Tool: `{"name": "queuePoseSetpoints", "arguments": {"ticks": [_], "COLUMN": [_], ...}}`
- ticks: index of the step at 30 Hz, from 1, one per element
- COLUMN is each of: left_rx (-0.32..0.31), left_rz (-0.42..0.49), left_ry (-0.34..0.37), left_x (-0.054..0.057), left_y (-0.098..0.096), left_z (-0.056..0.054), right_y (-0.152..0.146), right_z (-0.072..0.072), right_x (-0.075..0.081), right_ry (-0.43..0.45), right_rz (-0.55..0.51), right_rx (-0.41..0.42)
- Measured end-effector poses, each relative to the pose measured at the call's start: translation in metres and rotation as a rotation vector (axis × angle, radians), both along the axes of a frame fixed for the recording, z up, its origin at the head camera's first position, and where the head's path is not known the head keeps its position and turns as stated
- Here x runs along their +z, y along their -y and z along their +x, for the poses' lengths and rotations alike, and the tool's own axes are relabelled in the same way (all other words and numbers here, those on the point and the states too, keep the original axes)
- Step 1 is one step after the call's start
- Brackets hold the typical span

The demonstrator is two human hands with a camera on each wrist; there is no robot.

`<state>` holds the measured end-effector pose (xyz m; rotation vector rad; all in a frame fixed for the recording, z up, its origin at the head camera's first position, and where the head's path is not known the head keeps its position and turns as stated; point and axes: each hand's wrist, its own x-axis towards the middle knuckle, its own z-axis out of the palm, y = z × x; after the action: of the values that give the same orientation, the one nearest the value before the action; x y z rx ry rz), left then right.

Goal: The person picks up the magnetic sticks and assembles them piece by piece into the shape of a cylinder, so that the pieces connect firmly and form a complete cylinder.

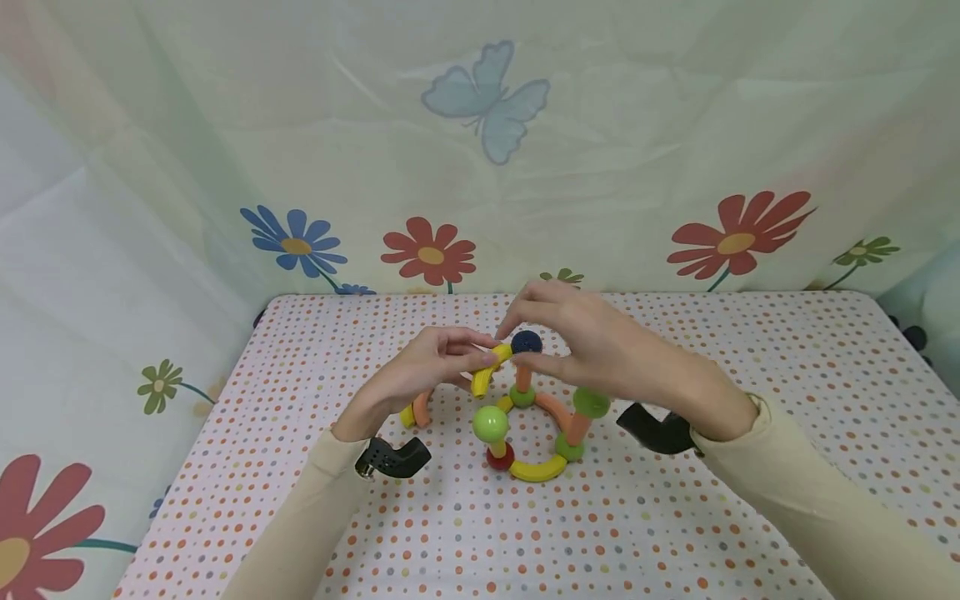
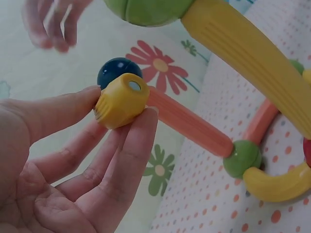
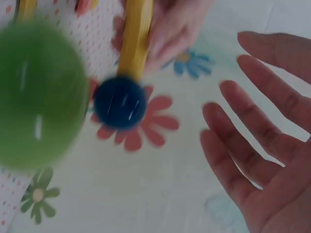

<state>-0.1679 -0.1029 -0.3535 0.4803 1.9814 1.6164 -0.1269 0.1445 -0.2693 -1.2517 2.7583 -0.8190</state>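
Observation:
My left hand (image 1: 420, 367) pinches a short curved yellow rod (image 1: 483, 380) between thumb and fingers. The rod's far end meets a dark blue ball (image 1: 527, 342) on top of an orange upright rod (image 2: 194, 124). Beside that ball, my right hand (image 1: 596, 346) holds nothing, its fingers spread in the right wrist view. Below both hands stands a ring of curved yellow and orange rods (image 1: 538, 471), joined by green balls and a red ball (image 1: 500, 456). Two other uprights carry a light green ball (image 1: 491, 424) and a darker green ball (image 1: 591, 402).
Loose curved rods, one yellow (image 1: 407, 416) and one orange (image 1: 422, 410), lie left of the ring, partly behind the left hand. A dotted cloth covers the table (image 1: 675, 517). A flowered curtain (image 1: 600, 167) hangs behind its back edge.

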Motion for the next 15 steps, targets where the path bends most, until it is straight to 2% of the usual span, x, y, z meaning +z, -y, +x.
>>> {"name": "queuePoseSetpoints", "arguments": {"ticks": [3,6,10,15], "left_rx": [-0.011,-0.010,-0.004,0.012], "left_rz": [0.019,0.032,0.052,0.063], "left_ry": [0.018,0.023,0.038,0.074], "left_x": [-0.002,-0.002,-0.002,-0.002], "left_y": [0.002,0.002,0.001,-0.002], "left_z": [-0.001,0.000,0.000,0.001], "right_y": [0.013,0.024,0.032,0.031], "right_z": [0.020,0.031,0.033,0.028], "right_x": [-0.003,-0.012,-0.022,-0.026], "right_ry": [-0.005,0.004,-0.021,-0.046], "right_rz": [0.070,0.146,0.164,0.106], "right_rx": [0.099,0.170,0.196,0.187]}}
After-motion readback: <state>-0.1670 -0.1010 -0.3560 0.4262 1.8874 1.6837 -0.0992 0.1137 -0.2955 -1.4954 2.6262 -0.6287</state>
